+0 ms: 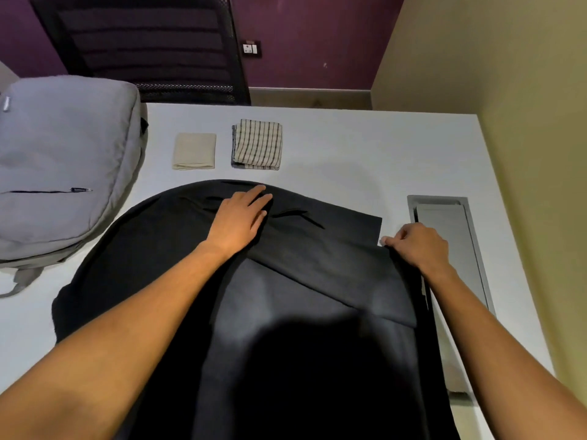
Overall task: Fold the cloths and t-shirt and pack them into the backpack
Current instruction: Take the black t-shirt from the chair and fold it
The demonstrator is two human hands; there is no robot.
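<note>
- Left hand (pixel 243 217) flat, fingers straight, pressing black t-shirt (pixel 165 249).
- Right hand (pixel 416 246) pinches shirt's edge.
- Risk: fold skews if left hand's press slips.

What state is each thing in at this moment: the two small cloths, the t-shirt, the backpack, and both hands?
beige cloth: folded, lying flat on the table.
striped cloth: folded, right of the beige one.
black t-shirt: spread out, right side partly folded over.
grey backpack: lying flat, front pocket zipped; main opening not visible.
left hand: flat, pressing the t-shirt.
right hand: pinching the t-shirt's right edge.
</note>
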